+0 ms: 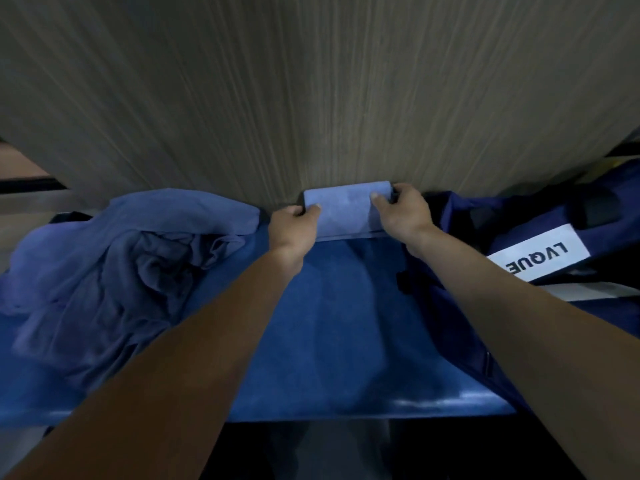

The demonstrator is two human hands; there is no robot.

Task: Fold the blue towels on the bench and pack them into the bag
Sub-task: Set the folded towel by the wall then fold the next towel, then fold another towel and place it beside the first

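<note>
**Head view — folded towel pinched at both ends**

Head cam, looking down. Left hand (294, 233) grip clamped on left edge of folded towel (346, 211), thumb on top; right hand (403, 211) grip clamped on right edge, same way. Towel sits flat betw. the two grips, at far edge of blue tabletop (329, 341), against wood-grain wall (311, 98). Left of left grip: heap of unfolded towels (121, 258). Right of right grip: dark blue bag (519, 230), white label (538, 256) reading "LVQUE".

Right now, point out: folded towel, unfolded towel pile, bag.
folded towel (346, 211), head view, middle of its top face, between the hands.
unfolded towel pile (138, 258), head view, crumpled centre of the heap.
bag (460, 216), head view, dark blue fabric left of its white label.
</note>
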